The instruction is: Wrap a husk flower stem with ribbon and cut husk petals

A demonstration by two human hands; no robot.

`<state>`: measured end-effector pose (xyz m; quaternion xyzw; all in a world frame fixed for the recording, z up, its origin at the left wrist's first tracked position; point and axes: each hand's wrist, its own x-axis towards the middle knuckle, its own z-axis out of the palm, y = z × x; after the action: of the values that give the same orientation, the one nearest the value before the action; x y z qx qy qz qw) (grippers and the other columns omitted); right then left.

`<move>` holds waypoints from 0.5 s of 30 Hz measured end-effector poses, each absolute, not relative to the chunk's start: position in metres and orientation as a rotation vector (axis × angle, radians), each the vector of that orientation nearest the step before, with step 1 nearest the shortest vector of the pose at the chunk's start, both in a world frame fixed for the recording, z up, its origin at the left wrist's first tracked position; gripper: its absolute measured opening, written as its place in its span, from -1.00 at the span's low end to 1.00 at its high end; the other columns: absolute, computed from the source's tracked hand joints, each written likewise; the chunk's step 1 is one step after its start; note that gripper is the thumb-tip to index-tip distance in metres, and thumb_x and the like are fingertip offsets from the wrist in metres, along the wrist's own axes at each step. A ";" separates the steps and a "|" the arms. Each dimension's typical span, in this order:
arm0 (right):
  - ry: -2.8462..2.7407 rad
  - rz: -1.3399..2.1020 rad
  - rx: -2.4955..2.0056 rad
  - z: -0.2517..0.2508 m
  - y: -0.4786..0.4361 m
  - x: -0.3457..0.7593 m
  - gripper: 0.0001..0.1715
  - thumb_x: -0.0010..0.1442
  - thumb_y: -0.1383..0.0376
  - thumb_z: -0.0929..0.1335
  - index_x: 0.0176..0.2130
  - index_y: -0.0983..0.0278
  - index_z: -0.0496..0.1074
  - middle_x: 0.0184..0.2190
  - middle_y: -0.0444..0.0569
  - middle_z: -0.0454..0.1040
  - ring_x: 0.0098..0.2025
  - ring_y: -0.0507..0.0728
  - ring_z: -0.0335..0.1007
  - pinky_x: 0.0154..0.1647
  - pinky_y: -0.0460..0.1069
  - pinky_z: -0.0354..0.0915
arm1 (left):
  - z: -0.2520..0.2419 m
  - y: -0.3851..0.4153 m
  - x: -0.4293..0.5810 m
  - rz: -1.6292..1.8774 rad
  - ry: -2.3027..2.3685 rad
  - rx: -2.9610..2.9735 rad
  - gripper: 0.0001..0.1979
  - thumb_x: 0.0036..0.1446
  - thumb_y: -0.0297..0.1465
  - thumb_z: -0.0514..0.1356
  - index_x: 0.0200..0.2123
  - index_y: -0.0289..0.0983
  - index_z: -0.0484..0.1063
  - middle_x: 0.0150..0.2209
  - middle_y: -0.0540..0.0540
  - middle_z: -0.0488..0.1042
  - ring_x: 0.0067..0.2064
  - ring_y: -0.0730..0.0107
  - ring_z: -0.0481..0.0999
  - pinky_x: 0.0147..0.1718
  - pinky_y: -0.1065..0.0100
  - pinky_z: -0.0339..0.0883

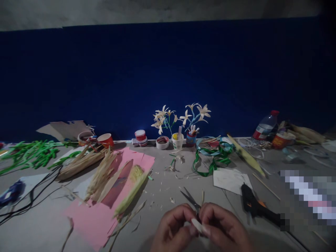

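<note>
At the table's near edge, my left hand and my right hand meet with fingertips pinched. Between them is a small pale petal-shaped piece, apparently cut from corn husk; both hands grip it. Just beyond the fingers lies a pair of scissors, its blades parted and pointing away; its handles are hidden behind my hands. A thin strip of husk stands beside the blades. Small pale scraps are scattered on the tabletop ahead.
Corn husks lie on pink paper to the left. A black glue gun rests at right by white paper. Further back are green ribbon, husk flowers, paint pots, a plastic bottle and green stems.
</note>
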<state>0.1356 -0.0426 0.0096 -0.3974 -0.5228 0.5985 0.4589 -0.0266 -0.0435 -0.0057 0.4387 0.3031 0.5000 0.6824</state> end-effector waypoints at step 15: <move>-1.300 1.672 -0.942 0.000 -0.035 0.146 -0.75 -0.02 0.18 0.43 -0.51 0.25 0.33 -0.55 -0.17 0.33 -0.44 0.07 0.21 -0.38 -0.05 0.11 | -0.024 -0.034 -0.024 1.060 0.454 0.595 -0.89 -0.20 -0.41 0.31 -0.58 -0.35 0.49 -0.58 -0.03 0.39 -0.47 0.36 0.35 -0.40 0.36 0.17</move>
<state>0.1461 -0.0355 -0.0002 -0.3725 -0.5139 0.6610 0.4003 -0.0236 -0.0340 -0.0239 0.2772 0.2114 0.4937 0.7967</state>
